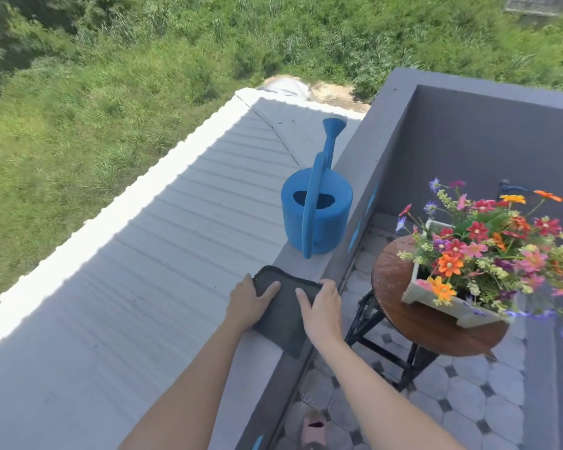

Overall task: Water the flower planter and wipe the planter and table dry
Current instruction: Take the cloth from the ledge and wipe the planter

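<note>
Cloth (285, 315), dark and folded flat, lies on the grey ledge (301, 258) of the balcony wall, directly under both hands. Its long axis runs along the ledge, away from the person. Can (316, 212), blue, stands upright on the same ledge just beyond the cloth, apart from it, with its handle facing the person and its spout pointing away.

Planter (449, 306), pale and rectangular, full of mixed flowers, sits on the round wooden bench (400, 323) to the right of the ledge and lower down, inside the balcony. Bench top near the planter shows a paler sheen that may be wetness; this cannot be confirmed.

Left hand (249, 302) rests on the cloth's left edge, fingers spread and lying flat over the fabric. Right hand (320, 308) covers the right edge, fingers curled over the far corner. Both are in contact with the cloth; neither has lifted it.

Judgement: the step in hand is taking up the cloth for wiping. Right hand is the nearer to planter and bench, so the carry would go rightward and down across the wall's inner edge.
</note>
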{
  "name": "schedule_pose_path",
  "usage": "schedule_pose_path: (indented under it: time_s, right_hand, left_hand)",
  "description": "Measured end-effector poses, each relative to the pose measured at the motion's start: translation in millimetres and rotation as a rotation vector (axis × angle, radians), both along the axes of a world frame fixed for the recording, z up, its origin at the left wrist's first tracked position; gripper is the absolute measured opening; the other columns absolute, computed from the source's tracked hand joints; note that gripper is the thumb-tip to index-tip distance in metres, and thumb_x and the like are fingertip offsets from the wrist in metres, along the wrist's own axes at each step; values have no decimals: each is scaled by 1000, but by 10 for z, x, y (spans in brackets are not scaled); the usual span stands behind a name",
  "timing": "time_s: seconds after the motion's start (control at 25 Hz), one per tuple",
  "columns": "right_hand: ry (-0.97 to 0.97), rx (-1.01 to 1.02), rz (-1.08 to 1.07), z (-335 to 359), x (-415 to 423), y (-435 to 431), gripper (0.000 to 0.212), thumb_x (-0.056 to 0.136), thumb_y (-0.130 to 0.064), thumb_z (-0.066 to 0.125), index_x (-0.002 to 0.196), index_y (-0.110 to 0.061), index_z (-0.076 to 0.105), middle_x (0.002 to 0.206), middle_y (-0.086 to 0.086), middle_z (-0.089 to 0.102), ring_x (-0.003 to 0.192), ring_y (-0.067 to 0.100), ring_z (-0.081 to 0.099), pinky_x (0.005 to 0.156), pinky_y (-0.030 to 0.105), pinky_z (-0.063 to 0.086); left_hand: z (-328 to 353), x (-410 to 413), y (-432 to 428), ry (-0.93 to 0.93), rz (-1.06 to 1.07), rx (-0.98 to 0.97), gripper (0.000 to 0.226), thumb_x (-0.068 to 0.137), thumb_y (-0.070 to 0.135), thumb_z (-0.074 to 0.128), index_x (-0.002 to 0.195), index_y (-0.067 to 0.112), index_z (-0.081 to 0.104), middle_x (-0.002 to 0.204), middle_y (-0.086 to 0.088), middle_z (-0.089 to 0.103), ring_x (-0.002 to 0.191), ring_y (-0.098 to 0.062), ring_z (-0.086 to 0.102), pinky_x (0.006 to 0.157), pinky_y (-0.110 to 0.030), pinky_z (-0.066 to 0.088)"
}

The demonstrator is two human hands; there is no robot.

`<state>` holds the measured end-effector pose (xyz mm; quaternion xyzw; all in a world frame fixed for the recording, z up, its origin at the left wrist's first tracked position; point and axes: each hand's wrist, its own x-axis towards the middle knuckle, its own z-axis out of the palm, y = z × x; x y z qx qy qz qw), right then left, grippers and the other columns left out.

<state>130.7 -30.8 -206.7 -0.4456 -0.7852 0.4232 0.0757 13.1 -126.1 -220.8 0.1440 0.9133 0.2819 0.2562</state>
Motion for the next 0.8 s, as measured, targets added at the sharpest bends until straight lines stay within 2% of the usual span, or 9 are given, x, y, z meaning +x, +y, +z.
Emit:
schedule_pose_path:
  time_s: [0.12,0.24,0.36,0.44,0.48,0.56,0.6,0.68,0.8]
  right_hand:
    - [25,72,41,84,-24,-42,33,98,-33,46,111,-3,51,111,12,54,104,28,53,83,35,43]
    - [141,103,26,185,59,-100,29,98,-29,45,109,-4,51,105,8,49,85,25,53,74,36,42]
    - [337,113,-86,326,229,2,25,97,-24,49,114,-7,54,103,-2,47,87,11,46,77,20,37]
    - [454,92,-195,427,377,169,18,95,-22,53,111,-14,53,102,-5,52,91,8,49,78,8,35]
    - [490,65,-247,443,490,255,16,94,-22,55,109,-19,51,101,-5,55,92,9,52,78,8,36]
    - [518,0,-344,439,724,411,17,94,-25,55,108,-25,45,100,-4,58,92,13,56,79,20,42]
    - [510,-35,-398,407,858,477,18,94,-28,54,109,-26,44,102,-3,58,94,15,57,80,25,44]
    - [462,-114,-510,276,1137,563,21,96,-35,48,114,-26,41,106,-1,58,95,18,58,80,31,47]
    - [407,-205,-711,20,1567,680,26,99,-39,38,116,-20,43,103,0,57,94,20,60,74,31,44]
  left_hand:
    - [70,40,-41,136,31,81,53,80,58,58,104,10,55,101,-5,63,97,-26,59,81,-41,50]
    - [225,159,-41,264,-15,109,40,86,47,58,70,13,44,68,-1,54,73,-26,57,58,-32,38]
    - [512,310,72,289,-11,216,50,84,44,63,57,14,34,55,1,43,57,-19,45,50,-28,29]
    - [684,400,203,160,-12,309,46,83,42,66,57,13,41,57,2,47,56,-15,46,52,-26,32]
    - [766,495,284,24,-49,376,39,85,40,65,61,13,49,61,3,54,59,-13,52,54,-24,36]
    - [864,713,496,-318,-132,531,21,89,36,61,80,17,65,79,3,70,74,-12,66,64,-23,49]
    - [853,833,613,-423,-159,561,16,91,34,59,90,20,67,89,2,73,82,-12,69,69,-25,53]
    - [718,1053,785,-492,-200,556,16,91,36,58,98,24,67,97,2,74,89,-13,70,72,-27,56]
    - [365,1283,868,-561,-119,573,27,82,41,67,102,23,67,102,-3,74,95,-20,70,79,-38,57]
